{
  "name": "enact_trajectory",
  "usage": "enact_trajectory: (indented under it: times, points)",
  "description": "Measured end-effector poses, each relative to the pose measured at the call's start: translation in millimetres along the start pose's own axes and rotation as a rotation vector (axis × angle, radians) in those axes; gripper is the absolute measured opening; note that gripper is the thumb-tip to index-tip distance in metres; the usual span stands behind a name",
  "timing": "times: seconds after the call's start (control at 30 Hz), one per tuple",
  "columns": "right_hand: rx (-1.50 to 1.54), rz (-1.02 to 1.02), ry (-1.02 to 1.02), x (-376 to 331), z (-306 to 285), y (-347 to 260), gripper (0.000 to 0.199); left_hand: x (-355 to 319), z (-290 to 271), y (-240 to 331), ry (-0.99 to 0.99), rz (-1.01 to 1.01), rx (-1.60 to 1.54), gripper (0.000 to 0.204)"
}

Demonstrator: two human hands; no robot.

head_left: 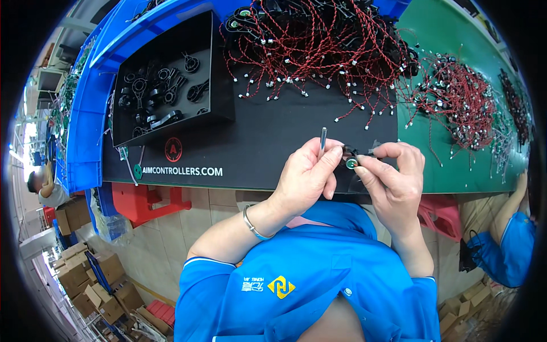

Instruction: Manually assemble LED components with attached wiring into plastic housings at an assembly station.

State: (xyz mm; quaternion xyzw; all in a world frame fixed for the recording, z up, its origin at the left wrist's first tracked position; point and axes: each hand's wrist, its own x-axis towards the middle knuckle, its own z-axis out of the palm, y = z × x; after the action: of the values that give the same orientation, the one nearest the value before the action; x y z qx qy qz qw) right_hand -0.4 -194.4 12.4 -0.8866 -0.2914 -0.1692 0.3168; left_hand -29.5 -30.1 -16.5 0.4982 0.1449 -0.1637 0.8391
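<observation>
Over the front edge of the black mat (250,148), both my hands are close together. My left hand (305,176) is closed around a slim silver rod-shaped tool (323,139), which sticks up past the index finger. Its thumb tip meets a small black piece (347,151). In a pinch between thumb and fingers, my right hand (399,179) holds a small round part (351,163) with a green face and pale rim, against that black piece. Fingers hide how the two are joined.
A black box (222,97) with loose black ring-shaped parts stands left on the mat, beside a blue bin (85,131). Red-black twisted wires (307,51) with white connectors heap at the back; another wire pile (456,102) lies right on the green table (439,171). A co-worker's sleeve (513,251) shows right.
</observation>
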Motion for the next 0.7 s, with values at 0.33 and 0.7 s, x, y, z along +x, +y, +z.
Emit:
enact_trajectory:
  times: [0.33,0.7]
  points:
    - [0.114,0.035,0.029,0,7,3,0.015,0,2,3,-0.007,0.040,0.100,0.024]
    - [0.178,0.081,0.057,-8,16,7,0.015,0,2,3,-0.021,0.008,0.090,0.027]
